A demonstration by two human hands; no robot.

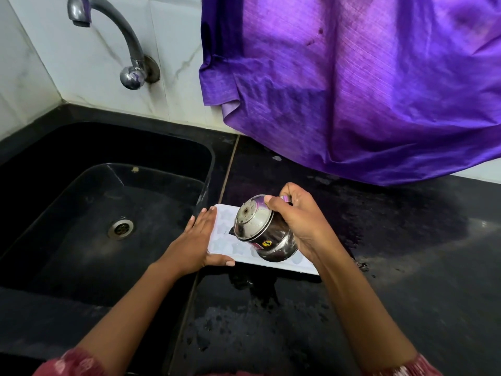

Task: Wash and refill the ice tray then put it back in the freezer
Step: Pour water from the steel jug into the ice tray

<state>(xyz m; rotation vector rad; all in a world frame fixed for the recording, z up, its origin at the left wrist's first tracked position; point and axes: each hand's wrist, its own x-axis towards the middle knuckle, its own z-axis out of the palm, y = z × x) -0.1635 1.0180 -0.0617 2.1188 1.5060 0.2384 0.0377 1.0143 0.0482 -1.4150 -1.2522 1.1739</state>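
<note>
Currently, white ice tray (225, 241) lies flat on black counter (406, 267), just beside sink (208, 164), w/ star-shaped cells visible at its L end. L hand (196, 240) is at tray's 9 o'clock end: fingers straight and together, laid against that end, thumb stretched along the near edge, nothing clasped. R hand (301, 226) grips a steel pot (260, 232) above the tray's middle, fingers and thumb wrapped round the neck and rim. Pot is tipped hard, base toward camera, mouth down toward the tray. Round yellow sticker (267, 243) marked "3" shows on pot body. Cannot tell whether water is leaving the pot, nor how full the cells are. Sink basin is dark, w/ drain (120, 228) at approx. 9 o'clock of the tray. Tap (119, 31) is wall-mounted at 11 o'clock, spout over the basin. Purple cloth (366, 90) hangs at 1 o'clock, lower edge resting on counter. Wet patches (230, 321) on counter at 6 o'clock of the tray. Red patterned sleeves (73, 362) at bottom edge.
</note>
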